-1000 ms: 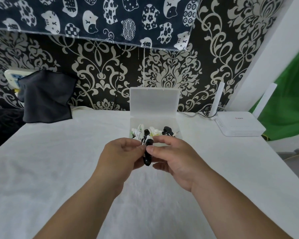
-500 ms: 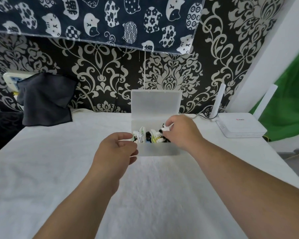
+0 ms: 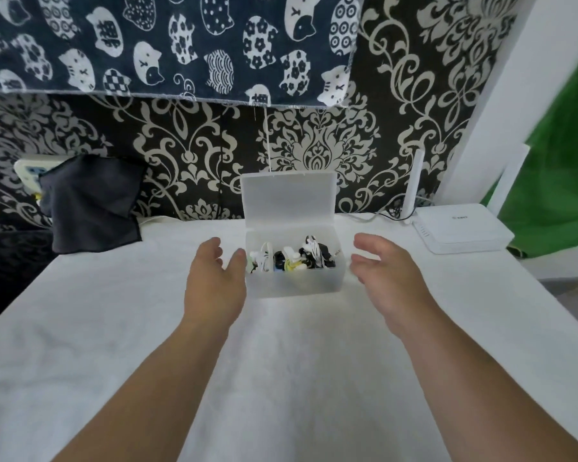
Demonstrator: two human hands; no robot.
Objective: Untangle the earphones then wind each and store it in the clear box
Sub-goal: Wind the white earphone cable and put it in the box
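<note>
Head view: at the middle of the desk (image 3: 281, 378), draped in soft, nubbly white cloth, a clear rectangular plastic box (image 3: 294, 283), frosted, thin-walled, round-cornered. Flat hinged lid (image 3: 287, 198) swung upright at the back edge, towards the wall.

Inside the box, wound earphones (image 3: 292, 258): small bundles of glossy black, white and yellow-green cord and buds, heaped together up to about the rim.

Left hand (image 3: 214, 281) just beside the box's left wall, fingers relaxed and spread, holding nothing; thumb close against the wall, touching or not cannot tell. Right hand (image 3: 384, 275) near the right wall but apart from it, palm turned inward, fingers loosely spread, slightly blurred, holding nothing. Both forearms bare, stretched out over the white cloth.

At the back left, a limp, matte dark grey cloth (image 3: 90, 205), roughly square, draped at the desk's far edge. At the back right, a flat white plastic router (image 3: 461, 231) with a slim upright antenna (image 3: 412, 185). Behind, black wallpaper (image 3: 187, 155) with cream scrolling damask; above it, navy fabric (image 3: 167, 45) printed with white cats.
</note>
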